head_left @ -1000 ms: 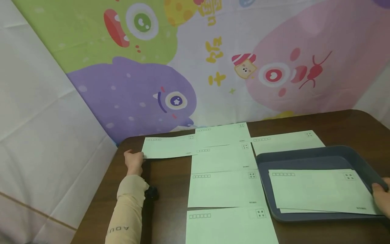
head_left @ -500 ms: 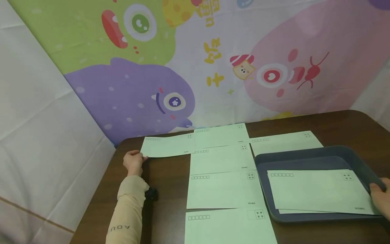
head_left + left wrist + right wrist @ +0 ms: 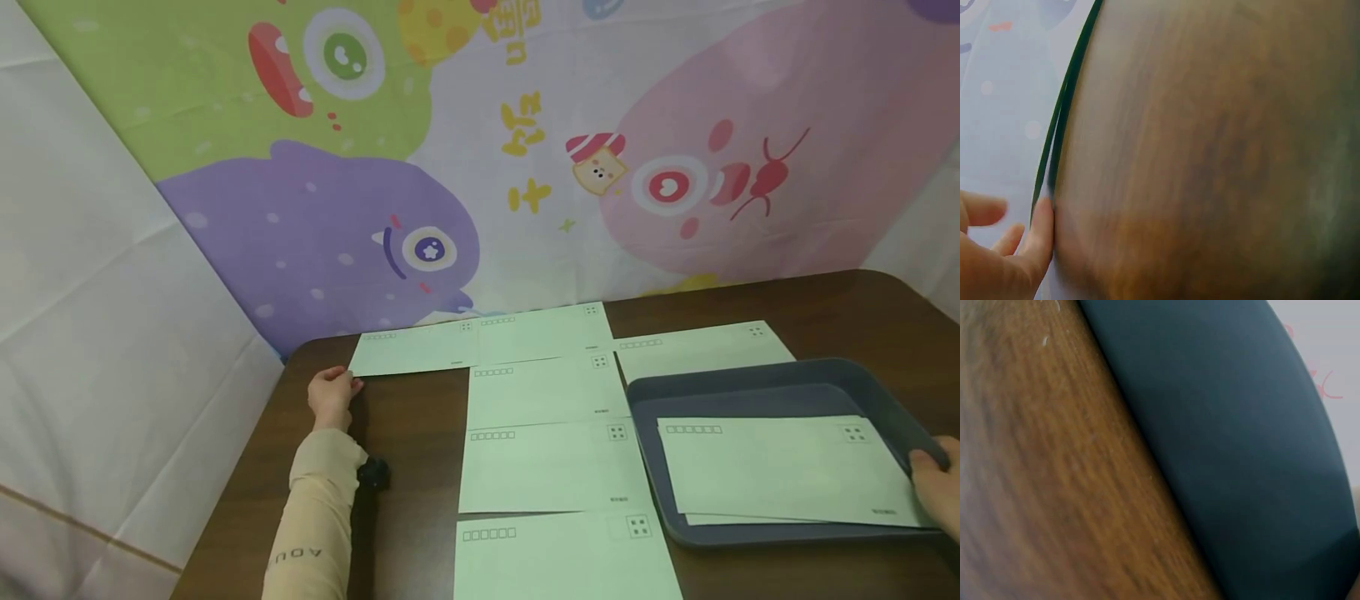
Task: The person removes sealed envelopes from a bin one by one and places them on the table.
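In the head view my left hand is at the near left corner of a pale green envelope in the back row. Its fingertips are right at that corner. The left wrist view shows the left hand with thumb and fingers spread apart by the envelope's thin dark green edge. My right hand grips the right rim of a dark grey tray, partly cut off by the frame. Inside the tray lie stacked envelopes. The tray's dark side fills much of the right wrist view.
Several envelopes form a column down the middle of the brown table. Another envelope lies behind the tray, partly covered by it. A cartoon-print cloth hangs along the table's back edge.
The back-left envelope has shifted toward the back edge and now lies straighter, level with its neighbour. My left hand has moved only slightly. The right hand and tray have stayed put.
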`<state>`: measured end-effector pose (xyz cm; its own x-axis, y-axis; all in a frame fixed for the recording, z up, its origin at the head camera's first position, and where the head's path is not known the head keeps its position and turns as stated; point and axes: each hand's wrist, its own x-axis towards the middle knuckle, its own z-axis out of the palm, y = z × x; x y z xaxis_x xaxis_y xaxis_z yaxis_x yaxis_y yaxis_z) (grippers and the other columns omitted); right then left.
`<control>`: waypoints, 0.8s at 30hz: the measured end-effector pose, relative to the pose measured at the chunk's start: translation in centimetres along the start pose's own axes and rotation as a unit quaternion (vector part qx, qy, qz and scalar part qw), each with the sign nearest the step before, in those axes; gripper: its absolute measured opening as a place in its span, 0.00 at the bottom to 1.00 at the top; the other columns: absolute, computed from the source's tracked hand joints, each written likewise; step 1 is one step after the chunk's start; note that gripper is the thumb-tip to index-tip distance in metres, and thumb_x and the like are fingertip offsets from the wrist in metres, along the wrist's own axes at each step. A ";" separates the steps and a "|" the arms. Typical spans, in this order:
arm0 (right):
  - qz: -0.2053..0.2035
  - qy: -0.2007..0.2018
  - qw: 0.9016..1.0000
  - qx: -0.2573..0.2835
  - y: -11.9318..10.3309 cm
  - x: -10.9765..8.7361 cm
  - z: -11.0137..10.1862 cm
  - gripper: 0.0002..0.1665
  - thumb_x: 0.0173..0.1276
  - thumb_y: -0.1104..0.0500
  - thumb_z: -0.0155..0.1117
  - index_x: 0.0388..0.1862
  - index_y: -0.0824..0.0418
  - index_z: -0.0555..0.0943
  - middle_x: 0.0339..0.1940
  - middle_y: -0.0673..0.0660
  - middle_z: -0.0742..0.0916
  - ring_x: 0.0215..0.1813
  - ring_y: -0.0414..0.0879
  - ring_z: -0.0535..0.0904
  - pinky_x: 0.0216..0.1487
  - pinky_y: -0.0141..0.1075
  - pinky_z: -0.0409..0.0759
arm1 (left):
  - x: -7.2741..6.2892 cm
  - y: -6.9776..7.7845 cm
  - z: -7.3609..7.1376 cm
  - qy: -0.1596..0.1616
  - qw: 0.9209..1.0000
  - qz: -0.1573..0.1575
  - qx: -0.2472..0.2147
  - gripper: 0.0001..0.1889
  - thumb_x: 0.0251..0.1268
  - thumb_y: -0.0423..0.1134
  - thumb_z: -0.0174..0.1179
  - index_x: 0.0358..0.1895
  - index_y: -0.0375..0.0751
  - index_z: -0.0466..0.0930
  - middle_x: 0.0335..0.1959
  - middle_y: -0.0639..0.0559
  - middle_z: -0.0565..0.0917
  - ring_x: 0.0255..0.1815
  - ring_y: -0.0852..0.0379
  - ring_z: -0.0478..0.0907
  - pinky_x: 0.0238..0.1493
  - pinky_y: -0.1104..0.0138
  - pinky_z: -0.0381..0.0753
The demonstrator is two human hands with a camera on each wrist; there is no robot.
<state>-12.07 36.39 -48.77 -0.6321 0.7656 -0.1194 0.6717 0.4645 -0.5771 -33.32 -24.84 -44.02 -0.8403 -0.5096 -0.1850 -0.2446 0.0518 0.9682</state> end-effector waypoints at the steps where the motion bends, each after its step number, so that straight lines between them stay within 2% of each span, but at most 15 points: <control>1: -0.001 0.001 1.000 0.001 0.0 0.0 0.0 0.23 0.74 0.64 0.31 0.63 0.75 0.53 0.54 0.76 0.63 0.56 0.68 0.60 0.56 0.56 0.61 | 0.0 0.0 0.0 -0.006 1.000 -0.004 0.001 0.22 0.64 0.31 0.47 0.61 0.29 0.63 0.55 0.36 0.69 0.43 0.53 0.78 0.51 0.65 0.75; 4: -0.005 -0.003 1.000 -0.006 0.1 0.0 0.0 0.23 0.74 0.64 0.31 0.63 0.76 0.53 0.54 0.76 0.63 0.56 0.69 0.60 0.56 0.56 0.61 | -0.2 0.3 -0.3 -0.030 0.999 -0.005 0.016 0.26 0.68 0.37 0.44 0.66 0.31 0.56 0.64 0.36 0.62 0.59 0.45 0.68 0.61 0.59 0.65; 7: -0.005 -0.005 1.000 -0.013 0.1 0.1 -0.1 0.23 0.74 0.63 0.31 0.63 0.75 0.53 0.55 0.76 0.63 0.57 0.68 0.60 0.56 0.56 0.61 | -0.4 0.7 -0.4 -0.056 0.998 -0.001 0.036 0.28 0.69 0.41 0.43 0.69 0.35 0.51 0.69 0.39 0.56 0.67 0.44 0.57 0.66 0.56 0.55; 10: -0.015 0.012 1.000 0.006 0.1 0.2 -0.1 0.23 0.74 0.63 0.31 0.62 0.76 0.55 0.55 0.77 0.64 0.57 0.69 0.60 0.56 0.56 0.61 | -0.7 1.2 0.0 -0.079 0.996 0.001 0.046 0.30 0.70 0.43 0.42 0.70 0.36 0.47 0.71 0.40 0.51 0.71 0.44 0.48 0.68 0.55 0.50; 13: -0.036 0.030 0.998 0.033 0.2 0.1 -0.1 0.21 0.73 0.64 0.32 0.59 0.78 0.57 0.53 0.78 0.65 0.55 0.70 0.61 0.55 0.57 0.60 | -1.0 1.7 0.7 -0.087 0.994 0.003 0.062 0.31 0.69 0.44 0.42 0.70 0.36 0.46 0.71 0.40 0.50 0.72 0.44 0.45 0.69 0.55 0.48; 16: -0.037 0.033 0.998 0.035 0.4 0.1 0.0 0.21 0.73 0.65 0.32 0.59 0.78 0.57 0.53 0.78 0.65 0.55 0.70 0.61 0.54 0.57 0.60 | -1.7 2.2 1.7 -0.068 0.991 0.022 0.113 0.31 0.67 0.47 0.44 0.69 0.37 0.50 0.70 0.38 0.50 0.71 0.41 0.44 0.68 0.52 0.47; 19: -0.026 0.037 0.998 0.033 0.4 0.3 0.2 0.22 0.73 0.64 0.32 0.60 0.77 0.57 0.52 0.77 0.65 0.55 0.69 0.61 0.55 0.57 0.60 | -3.2 2.8 3.3 -0.030 0.984 0.059 0.168 0.29 0.66 0.49 0.46 0.66 0.38 0.56 0.68 0.36 0.51 0.69 0.38 0.43 0.67 0.49 0.43; 21: -0.016 0.040 0.999 0.026 0.4 0.4 0.2 0.22 0.73 0.65 0.32 0.61 0.77 0.57 0.52 0.76 0.65 0.54 0.68 0.61 0.55 0.57 0.60 | -4.7 3.4 4.8 -0.007 0.979 0.081 0.188 0.27 0.65 0.49 0.48 0.63 0.40 0.60 0.66 0.37 0.54 0.68 0.38 0.44 0.66 0.48 0.41; 22: -0.014 0.043 0.999 0.028 0.4 0.4 0.3 0.22 0.73 0.65 0.33 0.60 0.77 0.58 0.51 0.76 0.66 0.54 0.68 0.62 0.54 0.57 0.60 | -5.6 3.7 5.6 -0.005 0.977 0.092 0.190 0.26 0.64 0.49 0.48 0.61 0.40 0.62 0.65 0.38 0.56 0.67 0.39 0.47 0.65 0.48 0.42; 24: -0.010 0.044 0.999 0.031 0.3 0.4 0.2 0.21 0.73 0.65 0.33 0.60 0.77 0.58 0.51 0.76 0.66 0.54 0.68 0.62 0.54 0.57 0.60 | -7.8 4.3 7.3 -0.021 0.977 0.104 0.183 0.24 0.62 0.47 0.51 0.59 0.41 0.64 0.62 0.40 0.61 0.65 0.41 0.51 0.64 0.49 0.43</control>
<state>-12.15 36.71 -49.22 -0.6076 0.7933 -0.0376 0.6324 0.4546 -0.6273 -31.36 -14.36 -39.61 -0.9070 -0.4210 -0.0047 -0.2167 0.4573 0.8625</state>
